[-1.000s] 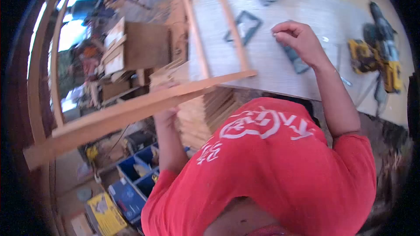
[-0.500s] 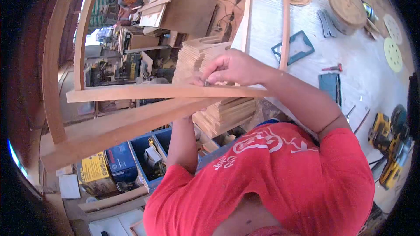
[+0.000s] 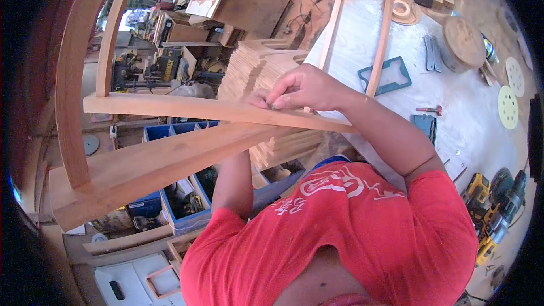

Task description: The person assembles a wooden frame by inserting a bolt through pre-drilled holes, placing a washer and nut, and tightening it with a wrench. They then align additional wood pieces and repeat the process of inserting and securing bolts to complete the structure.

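Note:
A light-brown wooden frame (image 3: 187, 107) of joined rails and legs lies across in front of my chest. My left forearm passes beneath its rails, and my left hand (image 3: 258, 98) shows only as fingers closed around the top rail's far side; the rest is hidden behind the wood. My right hand (image 3: 309, 88) is over the same rail, close to the left fingers. Its thumb and forefinger are pinched on a small dark piece at the rail's upper edge, too small to name.
A stack of cut wooden panels (image 3: 249, 73) stands behind my hands. On the white-topped table (image 3: 351, 34) are a teal-edged case (image 3: 391, 76), a red-handled tool (image 3: 429, 110), sanding discs (image 3: 508, 107) and yellow power tools (image 3: 479, 187). A blue divided bin (image 3: 195, 215) sits below the frame.
My view has shifted slightly, and the frame's left end appears tilted a little higher. Both hands stay together at the same rail, the right still pinching.

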{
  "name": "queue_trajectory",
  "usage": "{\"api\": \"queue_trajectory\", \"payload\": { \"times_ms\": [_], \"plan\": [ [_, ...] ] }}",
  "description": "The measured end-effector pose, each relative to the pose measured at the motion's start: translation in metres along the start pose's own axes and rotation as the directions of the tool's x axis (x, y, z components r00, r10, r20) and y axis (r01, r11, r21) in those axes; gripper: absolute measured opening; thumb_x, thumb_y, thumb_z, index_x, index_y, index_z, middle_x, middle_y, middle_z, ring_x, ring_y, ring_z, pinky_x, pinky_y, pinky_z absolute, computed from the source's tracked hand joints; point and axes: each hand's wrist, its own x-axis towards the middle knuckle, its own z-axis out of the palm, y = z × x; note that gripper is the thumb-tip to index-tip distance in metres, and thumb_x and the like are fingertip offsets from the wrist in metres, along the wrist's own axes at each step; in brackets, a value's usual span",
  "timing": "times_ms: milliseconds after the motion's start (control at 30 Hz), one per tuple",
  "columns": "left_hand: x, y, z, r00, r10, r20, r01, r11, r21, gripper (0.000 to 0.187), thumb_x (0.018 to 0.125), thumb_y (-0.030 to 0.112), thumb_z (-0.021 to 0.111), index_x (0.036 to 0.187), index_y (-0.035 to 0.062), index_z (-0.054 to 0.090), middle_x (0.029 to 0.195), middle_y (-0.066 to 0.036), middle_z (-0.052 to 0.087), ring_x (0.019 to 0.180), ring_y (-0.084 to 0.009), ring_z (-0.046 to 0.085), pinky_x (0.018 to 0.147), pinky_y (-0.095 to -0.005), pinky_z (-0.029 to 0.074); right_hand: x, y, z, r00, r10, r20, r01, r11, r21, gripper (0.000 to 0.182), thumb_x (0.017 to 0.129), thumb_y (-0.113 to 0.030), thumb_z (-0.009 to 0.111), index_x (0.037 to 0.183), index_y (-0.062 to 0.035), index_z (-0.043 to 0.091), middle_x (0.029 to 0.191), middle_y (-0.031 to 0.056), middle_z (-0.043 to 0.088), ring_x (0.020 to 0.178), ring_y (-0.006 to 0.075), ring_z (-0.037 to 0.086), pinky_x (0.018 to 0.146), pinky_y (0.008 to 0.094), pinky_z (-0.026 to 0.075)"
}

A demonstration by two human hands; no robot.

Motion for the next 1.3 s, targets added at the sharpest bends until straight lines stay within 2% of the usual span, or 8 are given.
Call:
{"api": "queue_trajectory", "payload": {
  "times_ms": [133,200,567,833,933,1067,1133,1300],
  "plan": [
    [0.003,0.011,-0.002,0.988,-0.120,0.100,0.096,0.972,0.214,0.022,0.079,0.017,0.061,0.094,0.0006,0.059,0.095,-0.018,0.060,0.086,-0.0298,0.064,0.072,-0.0381,0.055,0.002,0.005,-0.002,0.997,-0.079,0.005,0.079,0.995,-0.066,0.022,0.079,-0.020,0.071,0.092,-0.0026,0.070,0.083,0.0079,0.069,0.076,0.0137,0.063,0.071,0.0273,0.048],
    [-0.001,0.003,-0.027,0.958,-0.115,0.262,0.063,0.978,0.200,0.073,0.053,0.018,0.090,0.110,0.0136,0.046,0.111,-0.009,0.050,0.106,-0.0239,0.052,0.089,-0.0374,0.048,0.002,0.003,-0.003,0.996,-0.091,0.013,0.092,0.991,-0.096,0.022,0.078,-0.021,0.071,0.091,-0.0025,0.070,0.082,0.0081,0.069,0.075,0.0146,0.063,0.070,0.0279,0.048],
    [-0.007,0.011,-0.020,0.980,-0.148,0.130,0.109,0.957,0.267,0.081,0.045,0.021,0.093,0.109,0.0125,0.044,0.107,-0.006,0.051,0.102,-0.0200,0.052,0.089,-0.0342,0.046,0.009,-0.008,-0.002,0.984,-0.098,0.148,0.143,0.932,-0.333,0.018,0.081,-0.019,0.065,0.089,-0.0027,0.066,0.080,0.0070,0.066,0.075,0.0169,0.061,0.070,0.0294,0.046],
    [-0.013,0.015,-0.004,0.983,-0.181,-0.025,0.178,0.918,0.353,0.087,0.044,0.031,0.094,0.110,0.0120,0.041,0.108,-0.003,0.049,0.104,-0.0172,0.049,0.087,-0.0309,0.044,0.009,-0.012,0.010,0.976,-0.157,0.152,0.217,0.776,-0.592,0.034,0.092,-0.034,0.047,0.082,-0.0041,0.059,0.073,0.0181,0.058,0.068,0.0334,0.056,0.063,0.0413,0.042],
    [-0.011,0.010,-0.004,0.990,-0.139,-0.013,0.131,0.897,0.423,0.088,0.046,0.034,0.093,0.112,0.0121,0.040,0.108,-0.002,0.048,0.104,-0.0168,0.049,0.086,-0.0309,0.045,0.008,-0.012,0.005,0.981,-0.098,0.169,0.183,0.758,-0.626,0.036,0.093,-0.037,0.045,0.085,-0.0055,0.060,0.071,0.0186,0.058,0.067,0.0340,0.056,0.063,0.0417,0.042],
    [-0.011,0.009,-0.001,0.990,-0.142,0.004,0.131,0.923,0.362,0.087,0.047,0.032,0.093,0.113,0.0126,0.040,0.110,-0.003,0.048,0.106,-0.0180,0.048,0.087,-0.0329,0.044,0.009,-0.009,-0.001,0.978,-0.061,0.199,0.164,0.816,-0.554,0.033,0.092,-0.034,0.047,0.089,-0.0051,0.062,0.074,0.0155,0.060,0.068,0.0304,0.057,0.064,0.0391,0.044],
    [-0.011,0.009,0.002,0.990,-0.139,0.005,0.129,0.934,0.333,0.086,0.047,0.031,0.093,0.113,0.0128,0.040,0.111,-0.004,0.048,0.106,-0.0184,0.049,0.088,-0.0334,0.044,0.009,-0.003,-0.006,0.970,-0.153,0.190,0.214,0.909,-0.357,0.028,0.091,-0.030,0.053,0.092,-0.0041,0.063,0.079,0.0095,0.063,0.070,0.0210,0.059,0.066,0.0338,0.046],
    [-0.012,0.003,-0.012,0.990,-0.141,0.019,0.126,0.932,0.339,0.085,0.047,0.029,0.093,0.113,0.0130,0.041,0.112,-0.004,0.047,0.107,-0.0191,0.048,0.091,-0.0347,0.043,0.004,-0.006,-0.014,0.968,-0.099,0.231,0.158,0.954,-0.255,0.020,0.087,-0.020,0.061,0.097,-0.0026,0.063,0.084,0.0042,0.064,0.074,0.0112,0.058,0.068,0.0279,0.046]
  ]
}}
